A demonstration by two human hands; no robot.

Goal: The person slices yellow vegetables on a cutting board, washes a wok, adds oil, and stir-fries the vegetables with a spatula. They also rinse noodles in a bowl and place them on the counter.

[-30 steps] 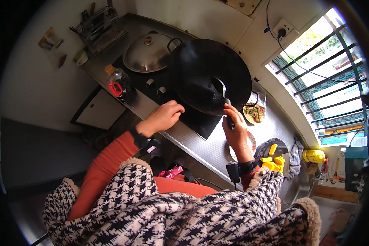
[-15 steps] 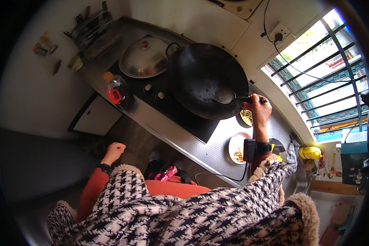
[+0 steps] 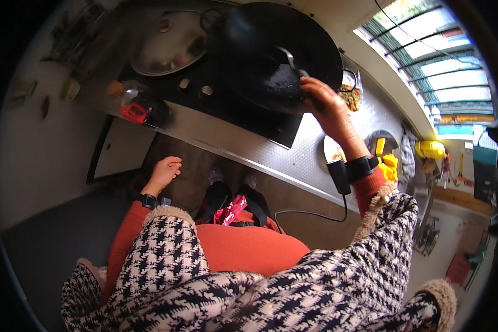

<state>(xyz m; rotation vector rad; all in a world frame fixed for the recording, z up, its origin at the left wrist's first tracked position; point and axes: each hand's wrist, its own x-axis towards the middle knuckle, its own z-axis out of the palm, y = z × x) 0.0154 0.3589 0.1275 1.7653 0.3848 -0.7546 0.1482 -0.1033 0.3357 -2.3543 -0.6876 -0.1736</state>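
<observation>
My right hand [image 3: 327, 106] is closed round the dark handle of a metal spatula [image 3: 287, 57], and reaches over the near right part of a large black wok [image 3: 254, 33]. The spatula's head is blurred and hard to make out against the wok's inside. Wet, shiny specks show on the wok wall near it. Away from the counter, to the left and low, my left hand [image 3: 166, 170] hangs with loosely curled fingers and nothing visible in them.
The wok stands on a black hob [image 3: 249, 119], beside a domed lid [image 3: 169, 47]. At the counter's left lies a bottle with a red label [image 3: 134, 110]. Right of the wok are a dish of chopped food [image 3: 351, 98] and a white bowl [image 3: 330, 148]. A cable runs from my right wrist.
The view has shifted, so the wok sits higher in it. My right hand has moved in over the wok's near side, tilting the spatula. The fingers of my left hand have loosened slightly.
</observation>
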